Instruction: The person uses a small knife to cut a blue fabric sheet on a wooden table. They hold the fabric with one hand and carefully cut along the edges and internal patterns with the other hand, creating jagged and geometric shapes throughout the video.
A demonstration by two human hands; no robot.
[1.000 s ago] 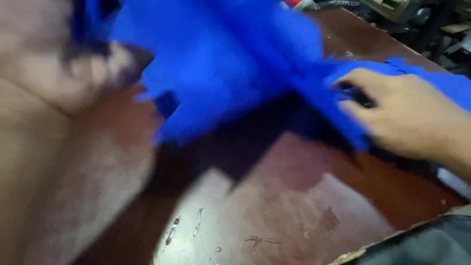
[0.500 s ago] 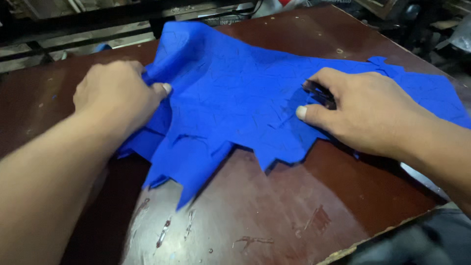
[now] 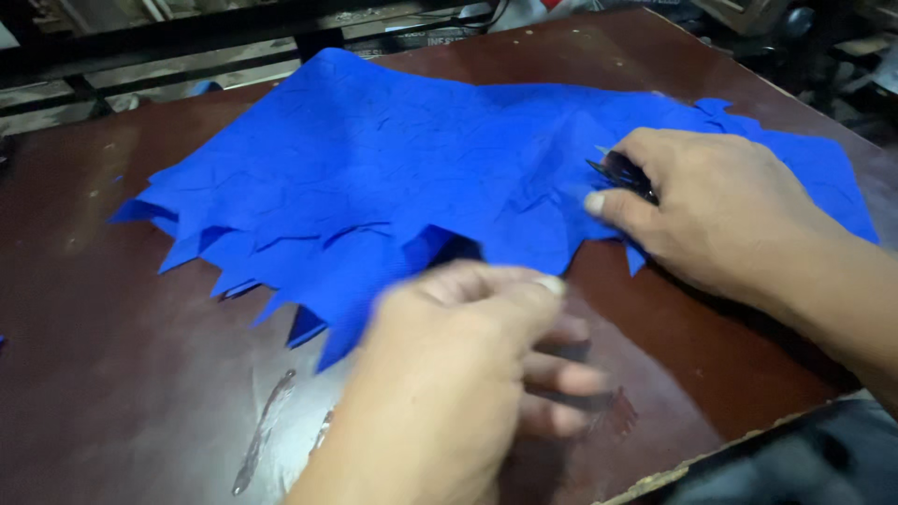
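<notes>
Two bare hands work over a stack of bright blue sheets [image 3: 393, 178] spread on a dark reddish-brown table [image 3: 140, 374]. The sheets look thin and crinkled, like felt or crepe paper, and their near edge is cut into jagged, pointed teeth that fan out unevenly, showing several layers. The stack lies flat across the far half of the tabletop, reaching from the left side to the right edge.

The right hand [image 3: 720, 210] rests palm down on the right part of the stack, thumb pressing the blue material flat; something small, dark and shiny [image 3: 622, 173] sits under its fingers, but what it is cannot be told. The left hand [image 3: 458, 374] is blurred, low in the middle, just in front of the toothed edge, fingers loosely curled and holding nothing that can be seen.

The tabletop is glossy, worn and scratched, with pale smears near the front and a chipped front-right edge.
</notes>
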